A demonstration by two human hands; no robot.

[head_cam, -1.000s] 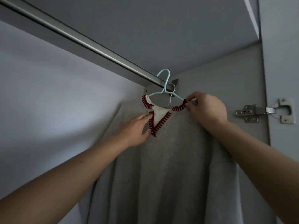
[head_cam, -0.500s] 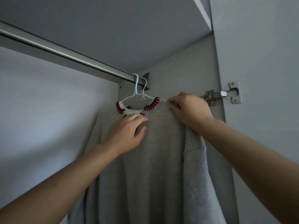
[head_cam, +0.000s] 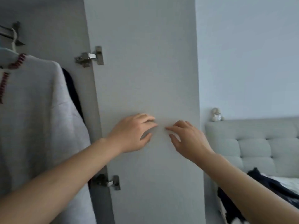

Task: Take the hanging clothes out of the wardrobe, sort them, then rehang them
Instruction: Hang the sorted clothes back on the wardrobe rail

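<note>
We see both hands held up in front of the inner face of the open wardrobe door (head_cam: 145, 78), empty and close together without touching. The left hand (head_cam: 134, 133) has its fingers loosely spread and relaxed, gripping nothing; whether its fingertips touch the door we cannot tell. The right hand (head_cam: 186, 139) is much the same — fingers slack, slightly bent, nothing between them. To the left, inside the wardrobe, the grey sweater (head_cam: 37, 118) with red stitching at its neckline hangs on a pale hanger (head_cam: 13, 41) from the rail (head_cam: 4, 32), well apart from both hands. Behind it, against the side wall, a dark garment (head_cam: 72, 92) shows as a narrow strip. Two metal hinges join door and cabinet — the upper hinge (head_cam: 89, 57) and the lower hinge (head_cam: 107, 182). On the far right stands a bed with a tufted headboard (head_cam: 252, 143), a small soft toy (head_cam: 216, 114) perched on its top edge, and dark clothes (head_cam: 262, 181) lying on the bedding.
</note>
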